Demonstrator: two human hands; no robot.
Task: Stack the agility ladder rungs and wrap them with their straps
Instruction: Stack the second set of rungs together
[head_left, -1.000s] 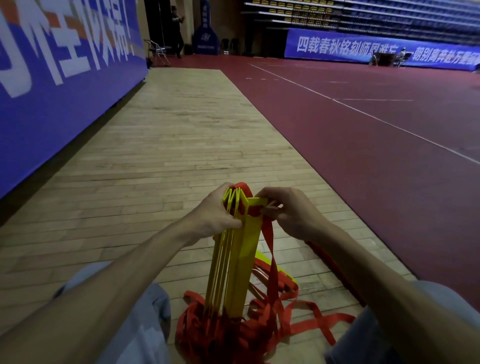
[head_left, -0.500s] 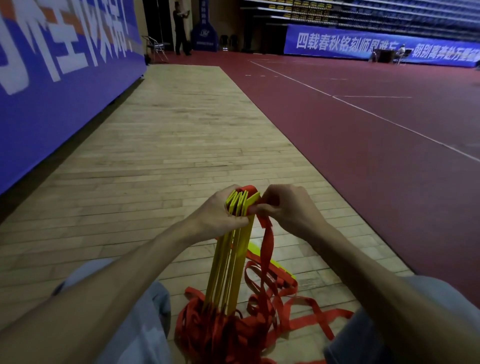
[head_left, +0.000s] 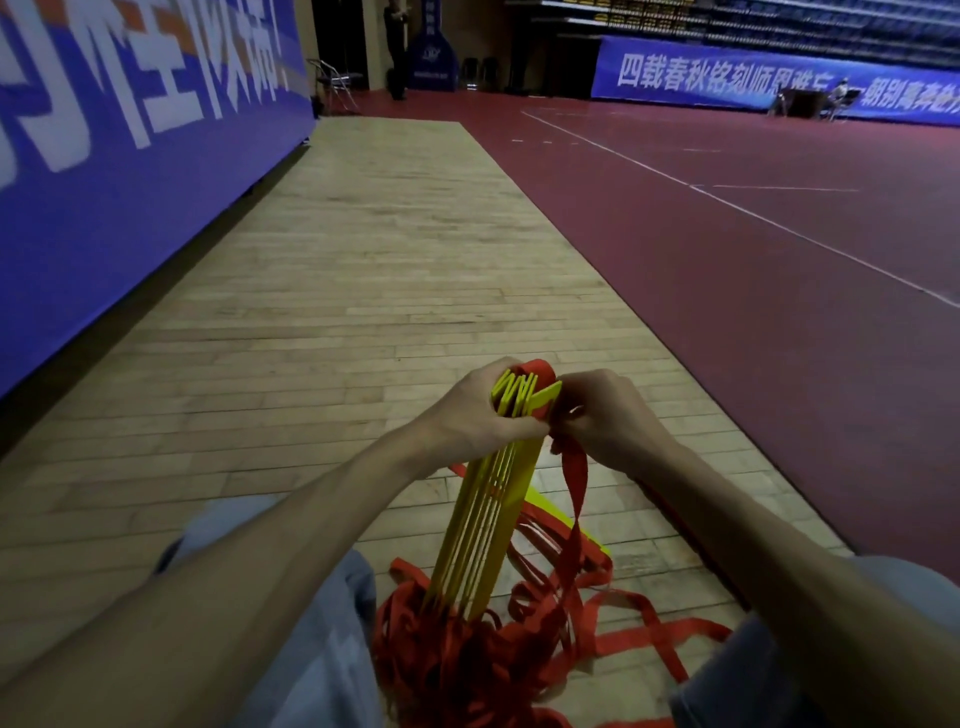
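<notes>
Yellow plastic rungs (head_left: 488, 509), head view: a bunch stands on end at near centre. Its upper ends are gathered between both hands. Its lower ends are sunk in a heap of red straps (head_left: 467, 654) on the wooden floor (head_left: 363, 291), between the person's legs. The rungs fan slightly at the top, with gaps showing between them.

The left hand (head_left: 478, 410) has fingers and thumb curled round the upper end of the bunch from the left, gripping it. The right hand (head_left: 602, 421) is against the bunch from the right and pinches red strap at the top. One hanging strap length (head_left: 574, 483) drops from it to the heap. A red loop shows over the rung tops, between the two hands.

A single yellow rung (head_left: 550, 514) lies on the floor just right of the bunch, partly under strap loops.

Light blue-grey trouser legs (head_left: 322, 623) are at near left and near right.

Surroundings:
- The dark red court surface (head_left: 727, 291), with white lines, is to the right of the wood.
- A blue banner (head_left: 130, 156) with white characters runs along the left.
- A second banner (head_left: 727, 73) hangs at far right.
- A folding chair (head_left: 332, 83) is at far left, with a standing figure (head_left: 397, 47) just right of it.
- A seated figure (head_left: 837, 96) is at far right. Both figures are too small for detail.
</notes>
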